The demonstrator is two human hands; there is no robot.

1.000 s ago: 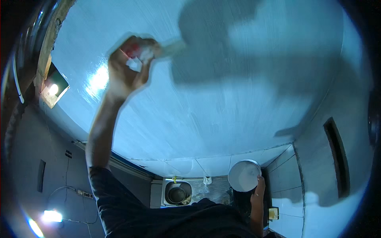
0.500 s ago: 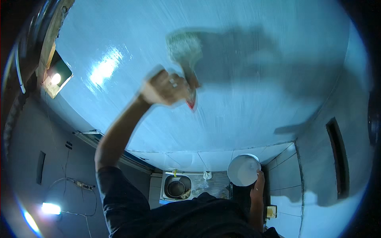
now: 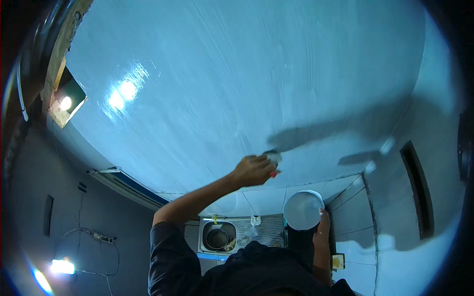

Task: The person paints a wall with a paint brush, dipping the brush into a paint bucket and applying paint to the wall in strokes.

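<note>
My left hand is closed round the handle of a paintbrush, whose red handle end pokes out below the fingers. The pale bristles lie against or very near the lower part of a light-blue-looking wall that shows wet streaks; actual contact I cannot tell. At the lower right, my right hand grips the rim of a round white bucket, thumb on the near side. Pale liquid paint fills part of the bucket.
Below the wall is a steel sink with a round pot in it and a ribbed drainboard alongside. White tiles line the wall's foot. A lit lamp and a socket strip with cables are at the left.
My left hand has swept the paintbrush down and to the right, from high on the wall to just above the tiles. The bucket in my right hand stays nearly still.
</note>
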